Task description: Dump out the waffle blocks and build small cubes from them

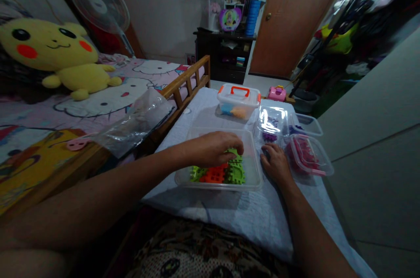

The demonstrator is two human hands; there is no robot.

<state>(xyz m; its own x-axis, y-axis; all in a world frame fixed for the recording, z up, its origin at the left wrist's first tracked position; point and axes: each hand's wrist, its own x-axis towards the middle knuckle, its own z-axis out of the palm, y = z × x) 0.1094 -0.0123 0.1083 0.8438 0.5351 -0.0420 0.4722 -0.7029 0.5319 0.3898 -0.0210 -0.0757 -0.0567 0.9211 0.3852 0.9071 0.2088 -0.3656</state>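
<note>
In a dim bedroom, a pale cloth [262,221] covers a table beside a bed [144,81] where a yellow plush toy [83,77] sits. A clear tub [219,187] stands open near the table's front edge, with green pieces [236,176] and orange pieces [215,175] lying inside it. The left hand [215,149] reaches over the tub, its fingers bent down at a green piece; whether they are pinched on it I cannot tell. The right hand [275,162] rests on the cloth just right of the tub, near a clear box [273,121] with purple pieces [269,137]; something dark shows by its fingertips, but a grip cannot be made out. To handle the notched pieces well, I would take one by its edges, keep the wrist above the rim, and perhaps steady the tub's side with the right hand.
</note>
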